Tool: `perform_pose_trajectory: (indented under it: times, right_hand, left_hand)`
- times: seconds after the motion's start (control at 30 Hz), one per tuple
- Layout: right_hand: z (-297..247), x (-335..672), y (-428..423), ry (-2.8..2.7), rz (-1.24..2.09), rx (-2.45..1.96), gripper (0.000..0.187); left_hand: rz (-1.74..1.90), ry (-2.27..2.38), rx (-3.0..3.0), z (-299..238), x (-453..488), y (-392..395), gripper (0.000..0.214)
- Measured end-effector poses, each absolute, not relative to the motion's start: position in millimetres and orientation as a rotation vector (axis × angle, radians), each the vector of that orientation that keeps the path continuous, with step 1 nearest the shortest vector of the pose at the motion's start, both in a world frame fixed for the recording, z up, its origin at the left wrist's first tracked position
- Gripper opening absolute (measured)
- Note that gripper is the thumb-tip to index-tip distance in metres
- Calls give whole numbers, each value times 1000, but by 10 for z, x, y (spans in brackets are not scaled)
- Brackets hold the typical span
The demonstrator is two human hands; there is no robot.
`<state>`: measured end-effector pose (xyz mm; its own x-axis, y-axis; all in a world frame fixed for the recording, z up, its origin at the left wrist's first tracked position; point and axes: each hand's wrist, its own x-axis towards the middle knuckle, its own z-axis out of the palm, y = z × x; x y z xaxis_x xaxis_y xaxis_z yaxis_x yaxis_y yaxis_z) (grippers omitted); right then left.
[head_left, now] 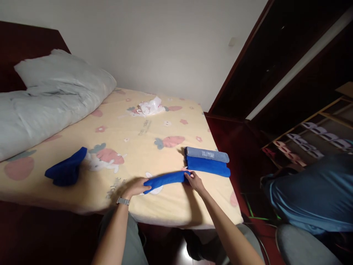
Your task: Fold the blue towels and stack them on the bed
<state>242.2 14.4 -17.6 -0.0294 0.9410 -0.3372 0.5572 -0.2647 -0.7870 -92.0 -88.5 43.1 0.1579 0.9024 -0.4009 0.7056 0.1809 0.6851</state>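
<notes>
A folded blue towel (165, 179) lies across the near part of the bed (143, 147). My left hand (136, 187), with a watch on the wrist, grips its left end. My right hand (193, 180) pinches its right end. Just beyond the right hand lie two more folded towels side by side, a dark blue one (208, 166) and a light blue-grey one (206, 154) with lettering. Another blue cloth (66, 170) lies crumpled at the left of the bed.
A grey duvet and pillow (49, 95) are heaped at the bed's left. A white plastic bag (150, 106) lies at the far side. A person in a blue shirt (311, 191) crouches at the right. A shoe rack (309, 143) stands behind them.
</notes>
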Motion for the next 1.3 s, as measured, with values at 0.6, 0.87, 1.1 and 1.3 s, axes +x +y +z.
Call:
perform_pose_trajectory:
  times: [0.6, 0.87, 1.1, 1.3]
  right_hand:
    - [-156, 2839, -71, -1583, 1205, -1478, 52]
    - [-9, 2204, -405, -2117, 320, -1432, 48]
    - [-283, 1716, -570, -2475, 189, -1189, 63]
    - [-336, 2173, -449, -2544, 169, -1082, 65]
  left_hand:
    - [409, 1931, 2012, 188, -496, -732, 36]
    - [626, 1782, 2561, 71, -49, -806, 62]
    - [495, 1791, 2554, -238, -27, -834, 65]
    - [513, 1884, 2524, -292, -180, -958, 67]
